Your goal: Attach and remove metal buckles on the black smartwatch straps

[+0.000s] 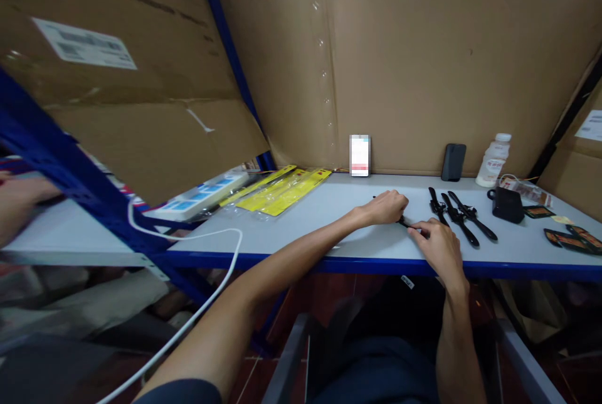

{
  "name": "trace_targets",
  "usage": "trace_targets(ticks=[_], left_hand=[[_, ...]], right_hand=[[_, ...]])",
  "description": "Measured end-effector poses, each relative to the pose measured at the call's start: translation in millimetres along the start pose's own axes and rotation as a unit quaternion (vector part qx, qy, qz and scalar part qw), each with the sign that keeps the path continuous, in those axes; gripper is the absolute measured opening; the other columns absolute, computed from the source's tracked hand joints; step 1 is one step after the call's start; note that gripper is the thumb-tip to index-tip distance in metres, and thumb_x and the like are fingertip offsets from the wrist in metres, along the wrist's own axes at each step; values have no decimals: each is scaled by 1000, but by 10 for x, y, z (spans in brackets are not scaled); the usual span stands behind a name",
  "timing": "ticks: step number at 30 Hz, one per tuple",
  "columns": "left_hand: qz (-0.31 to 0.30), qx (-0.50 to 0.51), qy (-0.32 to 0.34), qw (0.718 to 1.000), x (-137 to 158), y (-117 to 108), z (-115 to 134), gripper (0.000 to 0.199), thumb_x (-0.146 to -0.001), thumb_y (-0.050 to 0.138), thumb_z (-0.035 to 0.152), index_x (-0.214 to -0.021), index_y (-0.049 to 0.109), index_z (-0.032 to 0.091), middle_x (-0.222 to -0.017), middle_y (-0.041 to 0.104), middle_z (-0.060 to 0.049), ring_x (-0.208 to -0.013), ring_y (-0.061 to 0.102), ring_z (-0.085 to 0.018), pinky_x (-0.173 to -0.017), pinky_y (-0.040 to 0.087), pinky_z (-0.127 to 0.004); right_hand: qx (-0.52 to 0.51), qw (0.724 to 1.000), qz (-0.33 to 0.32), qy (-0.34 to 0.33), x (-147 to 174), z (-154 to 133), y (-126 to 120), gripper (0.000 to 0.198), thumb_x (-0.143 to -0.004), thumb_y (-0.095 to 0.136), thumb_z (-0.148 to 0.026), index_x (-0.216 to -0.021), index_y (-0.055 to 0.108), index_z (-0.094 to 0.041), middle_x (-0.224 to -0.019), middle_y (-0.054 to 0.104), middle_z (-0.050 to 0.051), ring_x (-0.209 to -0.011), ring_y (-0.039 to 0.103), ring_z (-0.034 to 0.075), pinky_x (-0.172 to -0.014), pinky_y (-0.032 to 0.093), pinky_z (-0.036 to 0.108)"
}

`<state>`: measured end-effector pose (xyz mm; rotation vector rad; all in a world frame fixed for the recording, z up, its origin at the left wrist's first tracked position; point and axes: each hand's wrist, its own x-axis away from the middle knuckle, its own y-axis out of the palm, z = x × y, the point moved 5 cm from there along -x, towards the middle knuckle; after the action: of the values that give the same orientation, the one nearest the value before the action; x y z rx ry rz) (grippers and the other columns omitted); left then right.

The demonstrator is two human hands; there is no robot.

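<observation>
Fingers of the left hand (389,207) and right hand (441,246) curl closed on a thin black piece (404,223), straight ahead at twelve o'clock over the worktop (263,234), maybe half done, while three black pieces (463,227) lie loose at one o'clock.

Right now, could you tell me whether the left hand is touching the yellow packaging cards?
No, pale tabletop shows between the left hand and the yellow packaging cards.

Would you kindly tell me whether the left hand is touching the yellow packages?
Apart: the head view shows tabletop between the left hand and yellow packages.
</observation>
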<state>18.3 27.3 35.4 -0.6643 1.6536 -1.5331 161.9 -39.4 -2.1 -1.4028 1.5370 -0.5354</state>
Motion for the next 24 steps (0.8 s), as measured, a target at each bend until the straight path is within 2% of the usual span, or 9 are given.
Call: trace_targets(ticks=[5,12,17,20,24], left_hand=[[35,20,16,999,67,80,-70,25,-87,52,6,-92,75,13,-80,74,-11,-72,68,-22,-67,44,-28],[32,21,48,998,73,82,-98,22,-89,54,7,-101,71,14,-82,73,-8,-73,65,-19,-67,42,-28],[46,27,53,997,91,26,-110,18,-89,56,8,-93,72,15,-95,73,-10,-86,66,-20,-75,47,-27],[61,28,22,997,72,38,-105,15,-89,59,11,-90,73,14,-99,73,-12,-89,67,-21,-76,48,-28],[55,61,-56,995,26,121,-115,16,-84,59,10,-88,74,15,-85,74,-11,-80,68,-23,-69,47,-30]], right_hand=[[11,1000,1,-6,-3,-3,-2,20,-98,62,-38,-103,81,-31,-102,72,2,-90,65,20,-69,35,29],[15,1000,-1,-2,-7,4,8,21,-98,63,-38,-105,81,-31,-105,72,2,-91,65,20,-69,35,29],[12,1000,2,-9,-1,-9,-5,21,-98,62,-37,-104,81,-30,-105,72,3,-92,65,21,-69,36,29],[6,1000,0,-9,-1,-10,-6,21,-98,62,-37,-103,81,-30,-104,72,3,-92,65,21,-70,37,29],[1,1000,0,-4,-2,-3,1,22,-98,61,-37,-103,81,-30,-104,72,3,-92,66,21,-70,37,30]])
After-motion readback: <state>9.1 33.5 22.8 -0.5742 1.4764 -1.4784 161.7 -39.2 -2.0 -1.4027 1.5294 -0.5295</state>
